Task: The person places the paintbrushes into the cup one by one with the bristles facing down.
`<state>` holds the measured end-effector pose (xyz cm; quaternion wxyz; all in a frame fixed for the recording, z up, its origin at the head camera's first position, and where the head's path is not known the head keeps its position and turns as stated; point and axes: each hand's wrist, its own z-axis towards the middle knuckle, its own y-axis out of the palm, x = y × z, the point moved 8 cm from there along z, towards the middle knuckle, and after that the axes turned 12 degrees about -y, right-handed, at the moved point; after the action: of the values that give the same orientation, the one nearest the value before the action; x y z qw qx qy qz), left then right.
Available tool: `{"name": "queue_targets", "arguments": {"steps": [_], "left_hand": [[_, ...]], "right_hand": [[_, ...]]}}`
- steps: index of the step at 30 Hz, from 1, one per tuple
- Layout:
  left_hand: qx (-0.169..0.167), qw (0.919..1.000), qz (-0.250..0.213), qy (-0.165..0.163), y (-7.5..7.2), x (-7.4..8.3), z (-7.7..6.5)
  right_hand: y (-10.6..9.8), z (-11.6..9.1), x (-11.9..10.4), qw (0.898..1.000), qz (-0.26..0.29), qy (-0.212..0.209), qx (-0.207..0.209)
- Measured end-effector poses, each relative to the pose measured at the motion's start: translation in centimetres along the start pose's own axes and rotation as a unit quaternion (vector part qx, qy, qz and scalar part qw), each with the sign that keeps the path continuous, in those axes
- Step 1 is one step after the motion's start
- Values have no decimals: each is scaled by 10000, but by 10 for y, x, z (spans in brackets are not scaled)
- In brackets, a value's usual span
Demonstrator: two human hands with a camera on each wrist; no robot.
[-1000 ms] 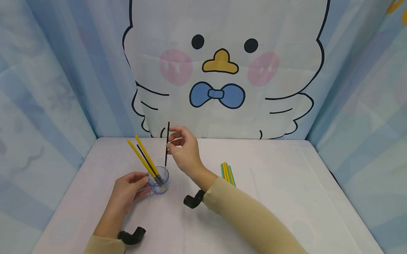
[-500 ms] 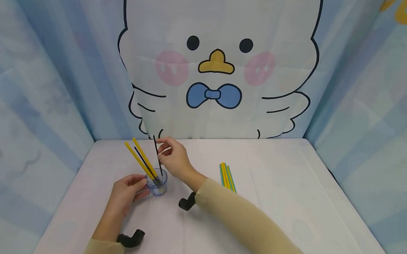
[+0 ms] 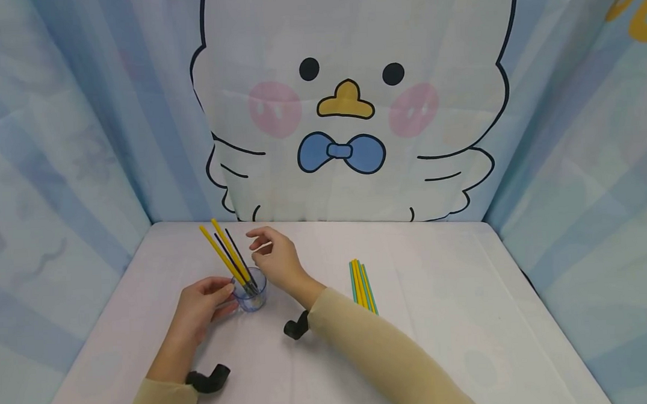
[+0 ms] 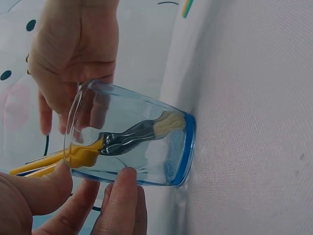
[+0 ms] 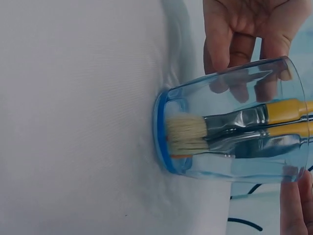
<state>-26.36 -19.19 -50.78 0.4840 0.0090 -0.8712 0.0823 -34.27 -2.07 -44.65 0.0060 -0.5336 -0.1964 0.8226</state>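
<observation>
A clear bluish plastic cup (image 3: 261, 284) stands upright on the table, and my left hand (image 3: 198, 301) holds it from the left, thumb by the rim. Inside lean several paintbrushes, bristles down: yellow-handled ones (image 3: 217, 247) and thin dark-handled ones (image 3: 236, 247). Pale bristles (image 5: 187, 134) rest close to the cup's blue base (image 4: 188, 147). My right hand (image 3: 278, 257) hovers just right of the brush handles with loosely bent fingers and nothing between them. In the right wrist view its fingertips (image 5: 292, 203) show beside the rim; whether they touch it I cannot tell.
Several thin yellow and teal sticks (image 3: 362, 284) lie side by side to the right, near my right sleeve (image 3: 384, 344). A white cloth covers the table (image 3: 468, 280). Behind it hangs a curtain printed with a cartoon bird (image 3: 344, 50).
My right hand has brought a dark-handled brush left over the cup and let it go. That brush now leans among the others. My left hand has stayed on the cup.
</observation>
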Motion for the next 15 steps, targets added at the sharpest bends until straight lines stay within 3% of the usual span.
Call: {"name": "queue_targets", "arguments": {"steps": [15], "left_hand": [[-58,10000,-41,-35,1,1,-2]], "right_hand": [[-21,-11,14,9998,145,36,123]]}}
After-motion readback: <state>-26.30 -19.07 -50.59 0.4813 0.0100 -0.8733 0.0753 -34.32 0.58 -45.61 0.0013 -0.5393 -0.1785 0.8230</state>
